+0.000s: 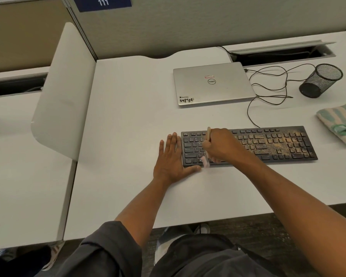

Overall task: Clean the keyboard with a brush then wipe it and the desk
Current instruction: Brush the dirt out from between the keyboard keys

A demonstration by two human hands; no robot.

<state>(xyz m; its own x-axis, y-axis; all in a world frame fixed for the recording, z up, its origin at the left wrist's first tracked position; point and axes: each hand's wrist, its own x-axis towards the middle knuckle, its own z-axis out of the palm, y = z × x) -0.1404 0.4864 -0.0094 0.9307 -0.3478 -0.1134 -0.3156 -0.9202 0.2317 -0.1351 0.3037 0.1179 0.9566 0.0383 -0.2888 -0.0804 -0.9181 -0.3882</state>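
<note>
Brush [207,144] in right hand [221,145] over keyboard [272,143]

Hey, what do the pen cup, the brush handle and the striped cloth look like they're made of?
Pen cup: black metal wire mesh, seemingly; the desk shows through its weave. Brush handle: pale tan, probably wood, though blur leaves plastic possible. Striped cloth: soft terry-like fabric, matte and fuzzy, folded in green and cream bands.
</note>
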